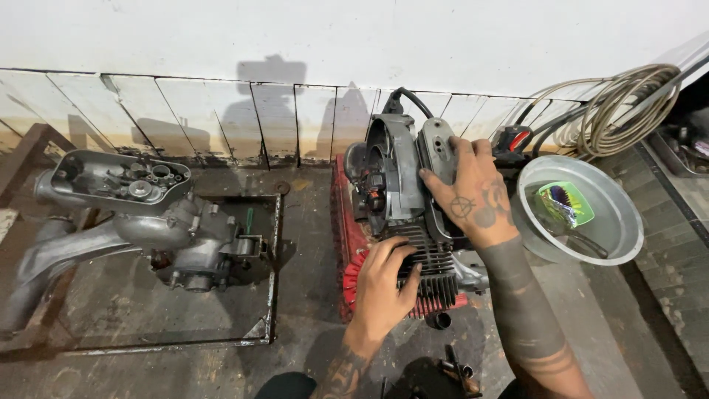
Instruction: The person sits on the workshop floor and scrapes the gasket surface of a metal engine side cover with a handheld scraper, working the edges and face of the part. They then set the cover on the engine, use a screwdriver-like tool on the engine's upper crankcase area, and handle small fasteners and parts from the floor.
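Nearest the camera, small dark metal parts [459, 371] are lying on the concrete floor [295, 369] by the person's knees. Just above them, the left hand [382, 284] is pressing flat, fingers spread, on the finned cylinder of a small engine [402, 199], which is resting on a red mat [347, 244] near the tiled wall [221, 118]. The right hand [473, 193] is curling partly closed over the engine's grey upper housing, steadying it. Judging by this, the person is bracing the engine to work on its casing; loosening anything would call for a tool. The engine is looking grimy and partly stripped. Another engine block [148, 222] is sitting to the left, a metal bowl [613, 236] to the right.
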